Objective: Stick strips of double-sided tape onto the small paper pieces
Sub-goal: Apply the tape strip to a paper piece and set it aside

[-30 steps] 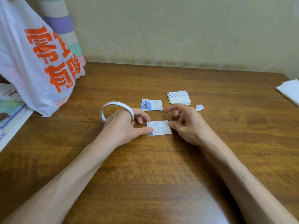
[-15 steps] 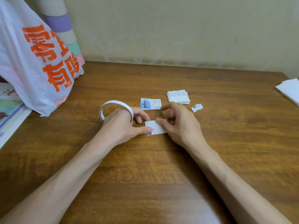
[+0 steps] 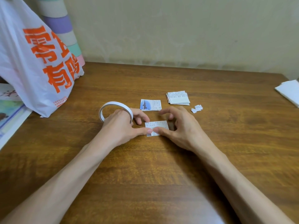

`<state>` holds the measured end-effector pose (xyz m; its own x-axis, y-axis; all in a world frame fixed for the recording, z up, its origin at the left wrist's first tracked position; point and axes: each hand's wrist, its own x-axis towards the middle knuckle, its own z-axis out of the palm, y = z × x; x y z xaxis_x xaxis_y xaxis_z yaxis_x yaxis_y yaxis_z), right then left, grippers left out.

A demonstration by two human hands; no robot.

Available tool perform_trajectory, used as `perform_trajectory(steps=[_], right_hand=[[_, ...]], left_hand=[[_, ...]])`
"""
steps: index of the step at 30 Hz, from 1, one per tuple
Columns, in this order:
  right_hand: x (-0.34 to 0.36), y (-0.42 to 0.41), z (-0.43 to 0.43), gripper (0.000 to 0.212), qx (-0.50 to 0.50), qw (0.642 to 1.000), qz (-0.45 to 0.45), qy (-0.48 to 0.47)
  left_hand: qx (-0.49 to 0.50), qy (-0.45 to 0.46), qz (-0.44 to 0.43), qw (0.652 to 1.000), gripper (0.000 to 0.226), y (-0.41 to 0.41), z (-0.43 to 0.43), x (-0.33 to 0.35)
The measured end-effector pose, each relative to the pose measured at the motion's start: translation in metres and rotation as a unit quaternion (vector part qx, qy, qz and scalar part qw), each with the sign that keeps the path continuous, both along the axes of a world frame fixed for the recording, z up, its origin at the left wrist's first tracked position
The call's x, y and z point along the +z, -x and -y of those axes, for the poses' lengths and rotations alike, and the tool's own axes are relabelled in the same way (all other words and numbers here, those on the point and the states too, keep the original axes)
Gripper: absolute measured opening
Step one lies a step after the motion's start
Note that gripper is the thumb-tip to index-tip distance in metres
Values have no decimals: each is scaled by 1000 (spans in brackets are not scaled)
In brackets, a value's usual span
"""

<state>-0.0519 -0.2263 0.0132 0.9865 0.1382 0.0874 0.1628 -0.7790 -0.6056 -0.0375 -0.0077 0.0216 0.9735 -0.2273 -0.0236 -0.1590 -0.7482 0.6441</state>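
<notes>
**Paper piece [image 3: 159,126] pinned under 2 thumbs**

Head view: the piece lies flat on the table [image 3: 161,175], just nearer than a pictured piece [image 3: 150,105] and a stack [image 3: 178,98]. The left hand [image 3: 119,126] grips the tape roll [image 3: 113,103], fingers through its ring, thumb pressing the piece's near edge, likely to pin it. The right hand [image 3: 182,128] arches loosely, gripping nothing visible, thumb tip just beside the left's, probably to rub the roll's free end down

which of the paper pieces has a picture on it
The single piece left of the stack: its left half shows a blue picture. The near piece pressed by the left hand and right hand, and the stack, show only text.
</notes>
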Motion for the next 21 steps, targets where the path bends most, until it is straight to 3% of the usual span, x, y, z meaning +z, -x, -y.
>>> perform_trajectory(steps=[7, 11, 21], right_hand=[[0, -5, 8, 24, 2, 1000, 0, -29], [8, -1, 12, 38, 46, 999, -27, 2], [6, -4, 11, 28, 56, 997, -42, -20]], left_hand=[[1, 0, -1, 1000, 29, 1, 0, 1], [-3, 1, 1, 1000, 29, 2, -1, 2], [-13, -5, 20, 1000, 30, 6, -4, 1]])
